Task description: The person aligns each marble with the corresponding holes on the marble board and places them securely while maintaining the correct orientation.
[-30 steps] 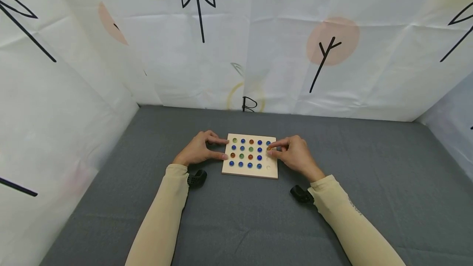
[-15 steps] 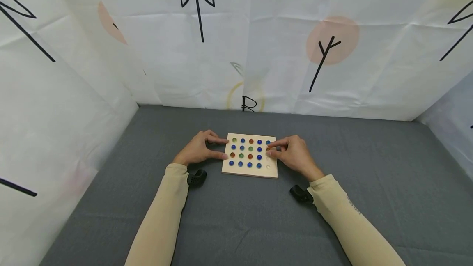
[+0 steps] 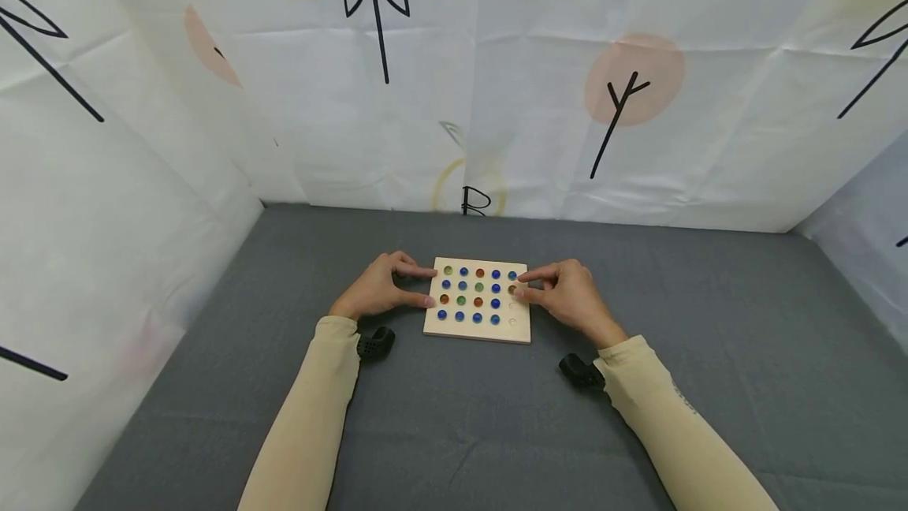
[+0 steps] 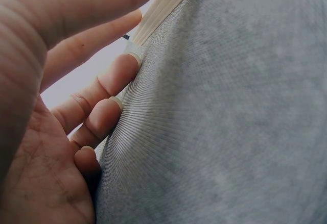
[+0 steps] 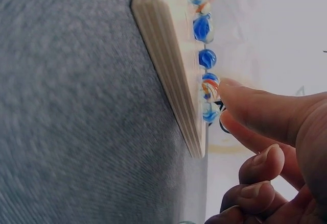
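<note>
A pale wooden board (image 3: 478, 330) lies on the grey cloth, with rows of glass marbles in its hollows. My left hand (image 3: 386, 286) lies at the board's left edge, its index finger and thumb stretched out and touching that side. In the left wrist view the other fingers (image 4: 104, 119) bend loosely by the cloth. My right hand (image 3: 563, 296) is at the board's right side. Its thumb and index tips stand slightly apart beside an orange-swirled marble (image 5: 210, 88), which sits in the right column, second from the far side. Two bare hollows show nearer in that column.
Grey cloth (image 3: 454, 432) covers the table around the board. A white printed fabric (image 3: 525, 132) hangs behind and at the sides. A black device (image 3: 377, 344) is strapped at the left wrist, and another black device (image 3: 578, 372) at the right.
My right thumb and index finger have parted from the orange-swirled marble and drawn slightly right; it now sits in its hollow. My left hand stays at the board's edge.
</note>
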The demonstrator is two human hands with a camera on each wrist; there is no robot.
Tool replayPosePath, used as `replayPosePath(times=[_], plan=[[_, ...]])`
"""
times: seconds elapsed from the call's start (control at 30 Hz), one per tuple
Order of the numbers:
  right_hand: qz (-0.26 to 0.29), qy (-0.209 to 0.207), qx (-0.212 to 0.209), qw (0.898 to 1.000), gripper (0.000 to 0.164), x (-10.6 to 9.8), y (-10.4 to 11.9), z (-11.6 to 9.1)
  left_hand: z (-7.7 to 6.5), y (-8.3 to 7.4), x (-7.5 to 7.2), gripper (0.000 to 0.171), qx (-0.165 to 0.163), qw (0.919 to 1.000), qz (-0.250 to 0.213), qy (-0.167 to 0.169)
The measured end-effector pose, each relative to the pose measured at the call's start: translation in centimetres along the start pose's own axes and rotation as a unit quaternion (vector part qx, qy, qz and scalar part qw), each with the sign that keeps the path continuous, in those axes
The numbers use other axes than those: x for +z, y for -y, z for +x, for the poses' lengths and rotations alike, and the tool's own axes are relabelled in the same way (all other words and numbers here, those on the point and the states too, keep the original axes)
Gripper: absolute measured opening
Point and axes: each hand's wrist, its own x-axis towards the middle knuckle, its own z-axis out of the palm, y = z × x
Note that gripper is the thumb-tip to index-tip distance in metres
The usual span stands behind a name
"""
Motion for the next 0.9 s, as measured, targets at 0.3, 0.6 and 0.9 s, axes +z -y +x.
replayPosePath(times=[0.3,0.6,0.9], plan=[[0.001,0.000,0.009,1.000,0.021,-0.3,0.0,-0.1,0.0,0.0,-0.1,0.051,0.013,0.9999,0.000,0.003],[0.031,-0.005,0.030,0.999,0.023,-1.3,-0.2,0.1,0.0,0.2,-0.1,0.051,0.026,0.9996,-0.002,0.005],[0.040,-0.002,0.025,0.999,0.031,-3.1,-0.3,-0.1,0.0,0.1,0.0,0.051,0.026,0.9996,-0.008,0.003]])
